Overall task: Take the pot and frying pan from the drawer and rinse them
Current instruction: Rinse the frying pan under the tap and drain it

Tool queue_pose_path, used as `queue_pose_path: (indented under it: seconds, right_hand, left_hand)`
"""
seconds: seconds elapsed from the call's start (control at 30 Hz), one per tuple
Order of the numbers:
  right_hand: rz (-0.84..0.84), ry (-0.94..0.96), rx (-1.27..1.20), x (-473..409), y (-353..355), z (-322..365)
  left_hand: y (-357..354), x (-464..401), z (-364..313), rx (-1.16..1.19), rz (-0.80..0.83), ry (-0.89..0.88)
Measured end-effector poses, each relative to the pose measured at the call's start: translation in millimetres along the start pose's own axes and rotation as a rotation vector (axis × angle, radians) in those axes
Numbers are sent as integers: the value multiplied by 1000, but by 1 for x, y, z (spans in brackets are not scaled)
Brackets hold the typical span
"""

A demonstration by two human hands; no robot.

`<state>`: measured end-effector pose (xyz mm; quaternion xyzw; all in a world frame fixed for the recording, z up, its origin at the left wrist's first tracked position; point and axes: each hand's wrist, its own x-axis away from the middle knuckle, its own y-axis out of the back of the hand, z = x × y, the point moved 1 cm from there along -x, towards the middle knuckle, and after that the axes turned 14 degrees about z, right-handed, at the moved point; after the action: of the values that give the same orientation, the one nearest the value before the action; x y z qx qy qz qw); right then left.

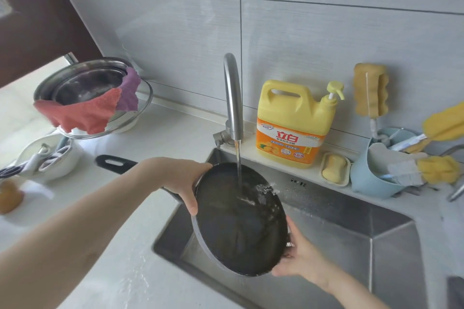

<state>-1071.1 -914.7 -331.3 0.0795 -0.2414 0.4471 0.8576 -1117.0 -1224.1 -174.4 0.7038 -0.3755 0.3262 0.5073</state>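
A black frying pan [238, 223] is held tilted over the steel sink [351, 228], its inside facing me. Water runs from the curved tap [232, 98] onto the pan's upper middle and splashes there. My left hand [184, 183] grips the pan's upper left rim, thumb on the inside edge. The pan's black handle [113, 163] sticks out to the left behind my left wrist. My right hand [298, 256] holds the lower right rim from underneath. No pot is clearly in view.
A yellow detergent jug [293, 125] and a soap dish [335, 169] stand on the ledge behind the sink. A blue caddy [371, 178] with sponges and brushes sits at right. Stacked steel bowls [85, 85] draped with cloths and a white bowl of utensils [47, 160] occupy the left counter.
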Motion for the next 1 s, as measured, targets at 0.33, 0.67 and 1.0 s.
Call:
queue_pose_path:
  seconds: [0.33,0.67,1.0]
  right_hand:
    - [-260,56,458,12,63,56]
    - [126,-34,310,53,87,94]
    - [-188,28,106,4,20,2]
  left_hand:
    - [-48,-34,21,237,-399,-186]
    - [-52,-41,25,381,160,-241]
    - [-22,-14,11,59,-211,-58]
